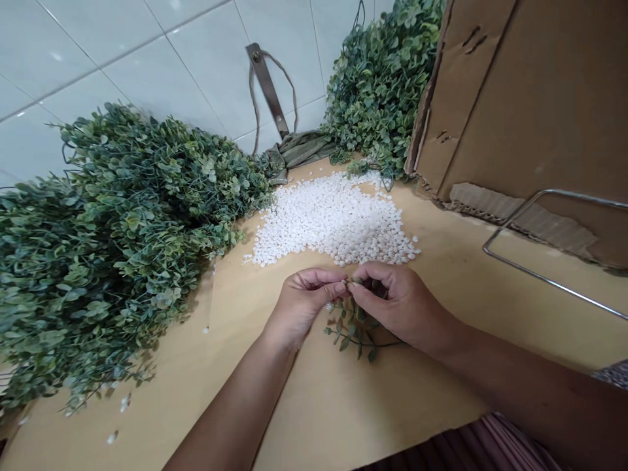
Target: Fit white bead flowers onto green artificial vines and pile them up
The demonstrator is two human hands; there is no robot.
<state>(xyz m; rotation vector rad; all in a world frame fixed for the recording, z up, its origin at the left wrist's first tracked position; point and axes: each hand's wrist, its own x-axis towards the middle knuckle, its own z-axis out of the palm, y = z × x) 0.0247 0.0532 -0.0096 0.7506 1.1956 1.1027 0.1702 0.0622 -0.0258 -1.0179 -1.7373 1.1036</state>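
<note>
Fingers (335, 288) of my left hand (299, 306) pinching, thumb against forefinger; right hand (400, 297) pinching likewise, tips meeting the left's over the tan, flat worktop (304, 418). Bit between the tips too small to make out. Slim green leafy sprig with a dark stem (350, 330) hangs just under my right fingers, leaves over the worktop, stem running right, toward my forearm. Tiny whitish piece (330, 305) beside my left thumb, unclear.

Nearest edge: dark purple pleated cloth (441, 454) at the bottom, speckled grey fabric (612, 374) at far right by my right forearm. Few loose white bits (112, 437) lie lower left on the worktop.

Just beyond my fingertips: wide spread of small white roundish pieces (333, 216), loosely heaped, thinning at the rim. Left of it, big bushy green leafy bundle (122, 216), reaching the pile's edge. Right: bent silver metal rod (554, 282), slanting in front of a large brown cardboard box (530, 98), upright, lower edge torn to corrugation.

Further back: second green leafy bundle (383, 85) against the box's left side; rumpled grey-green cloth (307, 149) behind the pile, brown strap (267, 88) leaning on the pale glossy tiled wall (206, 52).
</note>
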